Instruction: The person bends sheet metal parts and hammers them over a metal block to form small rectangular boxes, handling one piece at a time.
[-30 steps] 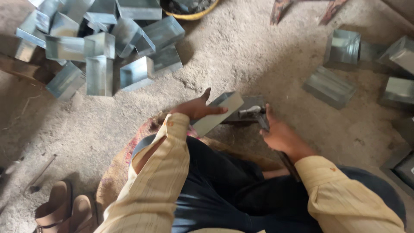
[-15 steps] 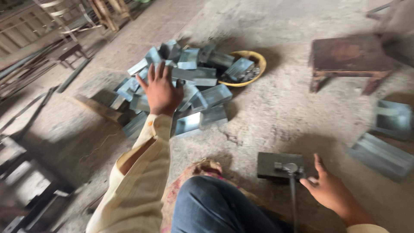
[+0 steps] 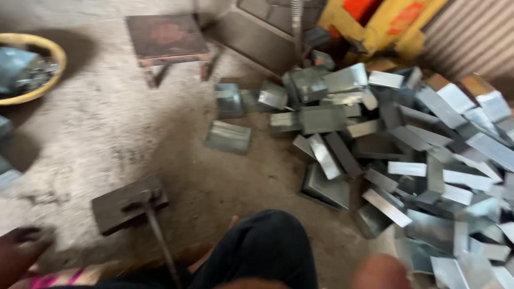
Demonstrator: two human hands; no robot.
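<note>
The view has swung to the big pile of folded sheet-metal pieces (image 3: 417,155), right of the flat iron block (image 3: 128,203). Left hand (image 3: 21,249) now rests empty beside that block – half open. Right hand (image 3: 380,273) (a blur) – grip unreadable.

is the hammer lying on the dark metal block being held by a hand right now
No, the hammer rests alone on the flat dark metal block, while the left hand sits apart on the floor.
</note>
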